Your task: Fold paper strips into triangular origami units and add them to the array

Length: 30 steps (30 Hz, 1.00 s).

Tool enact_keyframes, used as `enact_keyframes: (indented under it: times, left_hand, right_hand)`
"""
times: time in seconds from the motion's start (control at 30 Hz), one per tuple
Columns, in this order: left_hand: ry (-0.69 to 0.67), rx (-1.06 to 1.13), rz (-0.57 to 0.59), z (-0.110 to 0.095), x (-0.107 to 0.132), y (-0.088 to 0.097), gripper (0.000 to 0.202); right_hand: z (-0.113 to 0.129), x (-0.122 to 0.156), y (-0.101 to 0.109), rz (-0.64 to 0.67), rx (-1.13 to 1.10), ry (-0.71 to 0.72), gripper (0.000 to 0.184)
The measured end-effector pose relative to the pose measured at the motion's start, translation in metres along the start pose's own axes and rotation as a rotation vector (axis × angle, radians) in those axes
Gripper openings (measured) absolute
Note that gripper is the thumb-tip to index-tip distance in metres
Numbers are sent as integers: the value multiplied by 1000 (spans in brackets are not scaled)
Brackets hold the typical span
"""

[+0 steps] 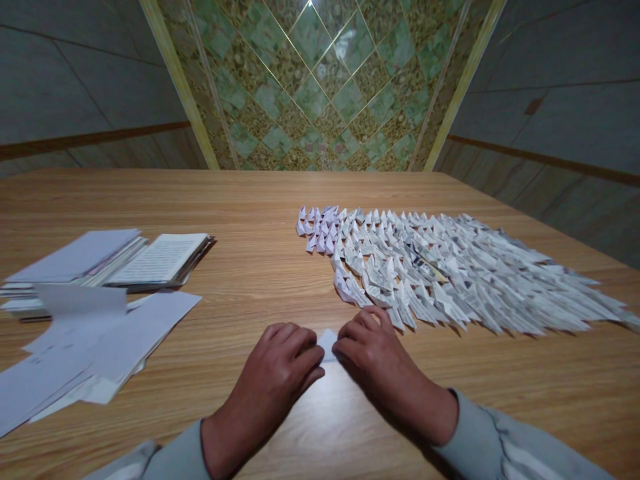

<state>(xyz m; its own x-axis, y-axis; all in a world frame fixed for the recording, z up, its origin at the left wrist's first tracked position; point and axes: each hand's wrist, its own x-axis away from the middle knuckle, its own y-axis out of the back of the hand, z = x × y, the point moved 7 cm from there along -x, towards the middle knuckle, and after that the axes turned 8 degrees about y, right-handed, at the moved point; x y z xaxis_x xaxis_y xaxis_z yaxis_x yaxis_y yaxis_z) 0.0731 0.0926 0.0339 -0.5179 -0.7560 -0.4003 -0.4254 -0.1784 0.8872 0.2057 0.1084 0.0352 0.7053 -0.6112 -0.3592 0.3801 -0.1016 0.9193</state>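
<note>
In the head view, you have a small pale paper piece (328,340) on the wooden table (250,200), right in front of you, its peaked top showing between your hands. Your left hand (285,360) grasps its left end and your right hand (373,350) its right end, fingers curled in on both; they hide too much to tell how the lower layers lie. The step in hand looks like folding or creasing, and the next move seems to call for even pressure from both sides, edges lined up and the peak kept centred. Just beyond your right hand spread rows of folded paper pieces (450,273), with lavender ones (323,230) at the far left corner; mind your knuckles against the nearest. Loose sheets (160,327) and paper stacks (160,260) lie well apart, to your left.
</note>
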Motion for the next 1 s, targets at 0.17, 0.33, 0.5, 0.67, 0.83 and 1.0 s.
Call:
enact_keyframes:
  times: [0.17, 0.33, 0.5, 0.67, 0.83, 1.0]
  left_hand:
    - [-43, -60, -43, -4, -1, -1, 12]
    - [-64, -68, -67, -7, -3, 1, 20]
    - [-48, -98, -84, -6, -6, 2, 17]
    - [-17, -112, -5, -4, -8, -2, 9]
    - [-41, -123, -61, -5, -7, -1, 9]
    - [-77, -134, -122, -8, -6, 2, 21]
  right_hand:
    - [3, 1, 0, 34, 2, -25, 9]
    - [8, 0, 5, 55, 18, -21, 15]
    - [12, -4, 4, -22, 142, 53, 18]
    - [17, -3, 2, -93, 226, 121, 21]
    - [16, -2, -1, -124, 246, 132, 22]
    - [16, -5, 1, -113, 214, 113, 22]
